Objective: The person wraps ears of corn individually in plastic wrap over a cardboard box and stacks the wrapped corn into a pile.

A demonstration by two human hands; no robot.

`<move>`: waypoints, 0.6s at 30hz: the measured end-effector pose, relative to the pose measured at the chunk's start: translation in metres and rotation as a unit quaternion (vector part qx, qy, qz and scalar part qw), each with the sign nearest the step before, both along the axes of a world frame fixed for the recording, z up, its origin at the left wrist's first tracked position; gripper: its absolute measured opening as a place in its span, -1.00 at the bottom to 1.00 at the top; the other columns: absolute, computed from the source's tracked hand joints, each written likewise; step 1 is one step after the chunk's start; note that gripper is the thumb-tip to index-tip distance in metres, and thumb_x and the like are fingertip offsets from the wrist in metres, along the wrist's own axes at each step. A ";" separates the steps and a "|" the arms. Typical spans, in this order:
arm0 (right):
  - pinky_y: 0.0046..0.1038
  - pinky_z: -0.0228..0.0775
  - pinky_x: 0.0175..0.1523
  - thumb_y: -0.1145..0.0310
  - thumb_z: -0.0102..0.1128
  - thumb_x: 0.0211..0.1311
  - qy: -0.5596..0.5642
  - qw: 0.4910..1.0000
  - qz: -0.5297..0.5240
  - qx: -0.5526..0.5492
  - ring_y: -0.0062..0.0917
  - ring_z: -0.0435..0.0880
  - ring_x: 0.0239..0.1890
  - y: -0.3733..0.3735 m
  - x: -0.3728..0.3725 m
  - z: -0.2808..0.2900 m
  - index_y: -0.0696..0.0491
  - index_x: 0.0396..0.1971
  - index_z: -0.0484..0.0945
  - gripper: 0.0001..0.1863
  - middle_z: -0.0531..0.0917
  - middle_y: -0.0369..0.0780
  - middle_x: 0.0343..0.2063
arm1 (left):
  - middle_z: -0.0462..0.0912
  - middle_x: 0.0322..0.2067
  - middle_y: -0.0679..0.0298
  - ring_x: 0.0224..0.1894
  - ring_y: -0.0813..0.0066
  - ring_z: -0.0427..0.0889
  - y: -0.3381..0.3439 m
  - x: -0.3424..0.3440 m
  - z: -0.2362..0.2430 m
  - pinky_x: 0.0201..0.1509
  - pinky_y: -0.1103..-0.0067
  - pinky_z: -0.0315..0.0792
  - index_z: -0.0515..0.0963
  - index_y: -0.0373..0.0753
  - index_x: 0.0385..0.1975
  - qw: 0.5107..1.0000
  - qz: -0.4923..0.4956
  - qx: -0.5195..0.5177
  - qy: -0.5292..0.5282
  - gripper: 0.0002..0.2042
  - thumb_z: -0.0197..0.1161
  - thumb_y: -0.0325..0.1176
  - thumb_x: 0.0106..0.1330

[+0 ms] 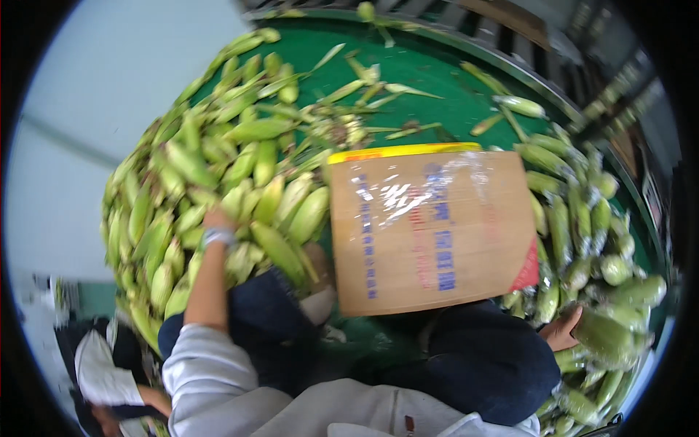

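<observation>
My left hand (218, 217) reaches into a heap of green husked corn ears (191, 162) on the left; its fingers are blurred among the ears, so I cannot tell its grip. At the lower right my right hand (562, 329) is closed on plastic-wrapped corn (604, 339), beside a pile of more wrapped cobs (580, 218). Between the two piles, just in front of my bent legs (484, 360), lies a flat brown cardboard sheet (429, 240) with glossy patches and a yellow strip along its far edge.
Loose husks and stalks (364, 95) are strewn on the green surface (415, 58) beyond. A metal-framed edge (524, 71) curves along the back right. A pale wall (80, 146) is at left. A co-worker in a white top (102, 368) is at the lower left.
</observation>
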State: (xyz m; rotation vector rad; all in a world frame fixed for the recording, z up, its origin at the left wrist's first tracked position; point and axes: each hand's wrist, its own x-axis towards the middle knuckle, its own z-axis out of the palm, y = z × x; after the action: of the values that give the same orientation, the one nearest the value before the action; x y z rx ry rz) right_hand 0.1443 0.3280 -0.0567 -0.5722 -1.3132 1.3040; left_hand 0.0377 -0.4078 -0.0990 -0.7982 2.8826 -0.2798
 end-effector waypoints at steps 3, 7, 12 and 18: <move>-0.45 0.33 0.02 0.40 0.10 0.22 -0.044 0.991 -0.114 0.053 -0.47 0.47 -0.09 0.057 0.046 -0.008 0.24 -0.03 0.36 -0.64 0.49 -0.13 -0.08 | 0.40 0.03 -0.08 0.09 0.08 0.38 0.008 0.018 0.013 0.20 0.40 0.26 0.09 -0.25 0.19 0.992 0.064 0.108 -0.010 0.01 0.56 -0.29 -0.37; -0.55 0.30 -0.01 0.41 0.06 0.21 -0.168 0.980 -0.044 0.100 -0.56 0.47 -0.18 -0.009 -0.020 0.029 0.12 -0.11 0.47 -0.75 0.51 -0.20 -0.21 | 0.47 -0.09 -0.08 -0.06 -0.05 0.45 -0.007 0.027 0.006 0.08 0.32 0.32 0.24 -0.34 0.07 0.992 -0.041 0.089 0.083 -0.19 0.48 -0.31 -0.31; -0.38 0.42 -0.29 0.10 0.16 0.09 -0.456 0.730 0.246 0.446 -0.27 0.58 -0.35 -0.107 -0.139 0.034 0.18 -0.33 0.46 -0.60 0.55 -0.09 -0.35 | 0.46 -0.23 -0.01 -0.16 0.00 0.44 0.168 -0.048 0.075 -0.05 0.32 0.35 0.33 -0.38 -0.06 0.891 -0.301 0.202 0.273 -0.29 0.44 -0.32 -0.34; -0.37 0.46 -0.28 0.04 0.02 0.18 -0.500 0.601 0.331 0.528 -0.29 0.61 -0.39 -0.095 -0.196 -0.014 0.14 -0.45 0.48 -0.60 0.58 -0.09 -0.29 | 0.45 -0.29 0.07 -0.22 0.10 0.45 0.369 -0.111 0.106 -0.14 0.36 0.37 0.37 -0.26 -0.08 0.831 -0.450 0.216 0.246 -0.35 0.44 -0.29 -0.30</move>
State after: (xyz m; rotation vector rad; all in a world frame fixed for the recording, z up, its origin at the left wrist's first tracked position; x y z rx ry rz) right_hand -0.0517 0.2333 -0.0708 0.1901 -3.1061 0.3270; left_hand -0.0728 -0.0392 0.0071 0.7124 3.3460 0.5781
